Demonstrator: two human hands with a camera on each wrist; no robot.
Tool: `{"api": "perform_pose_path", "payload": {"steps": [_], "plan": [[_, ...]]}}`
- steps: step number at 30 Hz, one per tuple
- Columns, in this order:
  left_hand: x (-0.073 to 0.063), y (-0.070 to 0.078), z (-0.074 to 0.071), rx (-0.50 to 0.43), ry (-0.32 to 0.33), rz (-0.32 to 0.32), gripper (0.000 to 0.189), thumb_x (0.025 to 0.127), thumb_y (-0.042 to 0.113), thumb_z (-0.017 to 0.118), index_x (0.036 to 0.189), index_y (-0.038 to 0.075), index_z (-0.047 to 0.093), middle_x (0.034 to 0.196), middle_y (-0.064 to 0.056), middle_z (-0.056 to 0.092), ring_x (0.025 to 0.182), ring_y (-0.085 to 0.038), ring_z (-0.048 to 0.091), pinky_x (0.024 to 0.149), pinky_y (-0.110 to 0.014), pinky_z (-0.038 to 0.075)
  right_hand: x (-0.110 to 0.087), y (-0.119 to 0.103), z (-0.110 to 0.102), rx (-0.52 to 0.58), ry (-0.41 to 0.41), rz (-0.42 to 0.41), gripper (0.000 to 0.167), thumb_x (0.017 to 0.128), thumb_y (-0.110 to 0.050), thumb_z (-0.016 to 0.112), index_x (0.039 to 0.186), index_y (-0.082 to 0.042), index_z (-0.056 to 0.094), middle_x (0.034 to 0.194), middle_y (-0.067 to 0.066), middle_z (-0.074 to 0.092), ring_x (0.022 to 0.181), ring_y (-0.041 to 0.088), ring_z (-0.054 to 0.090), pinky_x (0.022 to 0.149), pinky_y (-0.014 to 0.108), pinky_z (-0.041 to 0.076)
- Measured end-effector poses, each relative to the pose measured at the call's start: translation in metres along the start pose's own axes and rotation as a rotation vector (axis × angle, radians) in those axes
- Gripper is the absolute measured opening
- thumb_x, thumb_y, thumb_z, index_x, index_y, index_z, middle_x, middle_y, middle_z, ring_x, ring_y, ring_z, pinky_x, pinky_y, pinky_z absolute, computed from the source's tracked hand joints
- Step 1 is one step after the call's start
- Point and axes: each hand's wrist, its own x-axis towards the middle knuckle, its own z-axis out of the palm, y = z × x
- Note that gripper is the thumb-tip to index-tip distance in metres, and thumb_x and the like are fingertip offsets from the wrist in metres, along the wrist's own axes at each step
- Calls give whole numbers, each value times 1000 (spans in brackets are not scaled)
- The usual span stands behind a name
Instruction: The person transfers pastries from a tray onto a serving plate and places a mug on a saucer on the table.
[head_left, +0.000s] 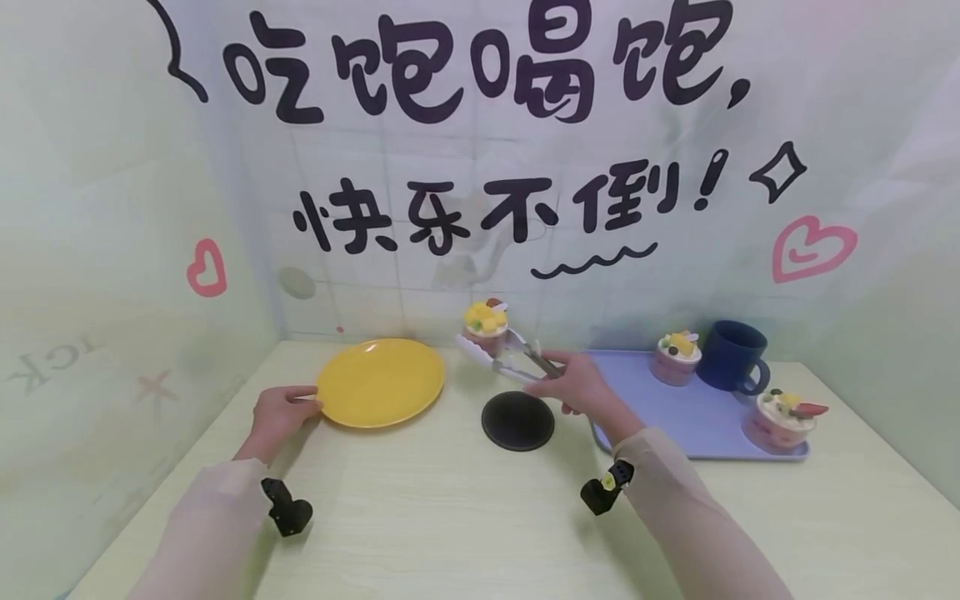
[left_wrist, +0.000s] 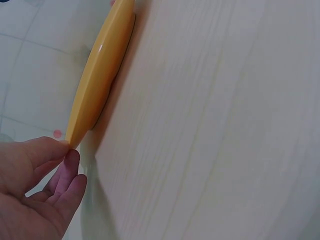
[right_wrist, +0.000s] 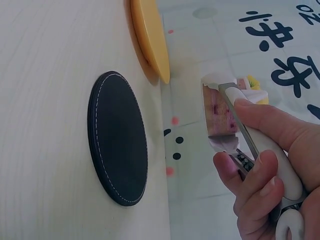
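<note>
My left hand (head_left: 283,415) pinches the near left rim of a yellow plate (head_left: 381,383) between thumb and fingers; the left wrist view shows the plate (left_wrist: 102,70) edge-on, thumb on top of its rim. With my right hand (head_left: 581,385) I grip a pair of tongs (right_wrist: 262,145) with pale handles. Between the tongs' tips a dessert cup (head_left: 486,325), topped with yellow fruit pieces, is held up above the table. Below and nearer lies a round black coaster (head_left: 517,421), stitched along its edge in the right wrist view.
On the right stands a lavender tray (head_left: 637,400). It bears a dark blue mug (head_left: 727,357), a dessert cup (head_left: 677,367) at the back and another dessert cup (head_left: 780,427) at its front right corner. A wall sheet (head_left: 420,283) with large black lettering rises behind the table.
</note>
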Motion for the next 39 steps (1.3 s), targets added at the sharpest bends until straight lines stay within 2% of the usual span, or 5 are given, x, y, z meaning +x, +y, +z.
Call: {"api": "perform_pose_path", "payload": {"steps": [7, 15, 22, 34, 39], "plan": [[0, -1, 0, -14, 2, -17, 45, 87, 12, 57, 124, -11, 48, 121, -30, 52, 106, -38, 53, 85, -42, 47, 2, -7, 11, 32, -2, -9, 68, 72, -18, 78, 134, -13, 49, 77, 6, 66, 37, 13, 38, 35, 22, 32], [2, -1, 1, -26, 20, -9, 43, 85, 12, 61, 120, -10, 53, 115, -29, 56, 100, -35, 56, 80, -38, 50, 7, -11, 23, -16, 10, 23, 66, 71, -20, 79, 132, -18, 52, 74, 6, 63, 36, 13, 38, 34, 22, 34], [-3, 2, -2, -8, -2, 29, 45, 86, 12, 58, 122, -13, 49, 123, -31, 48, 116, -43, 41, 91, -48, 41, 11, -15, 31, -18, -5, 28, 68, 71, -21, 79, 133, -20, 51, 75, 6, 63, 36, 13, 39, 34, 22, 34], [-1, -2, -2, 6, 1, 22, 44, 86, 13, 59, 122, -13, 50, 113, -28, 58, 101, -37, 55, 81, -39, 49, 10, -26, 42, -19, -24, 14, 72, 70, -21, 79, 135, -19, 48, 75, 8, 59, 37, 14, 39, 34, 22, 36], [0, -1, -2, 3, -4, 24, 45, 86, 13, 59, 122, -13, 50, 114, -29, 56, 105, -40, 52, 84, -43, 47, 13, -29, 49, -15, -45, -19, 70, 71, -20, 79, 134, -18, 50, 77, 8, 60, 37, 14, 39, 35, 22, 37]]}}
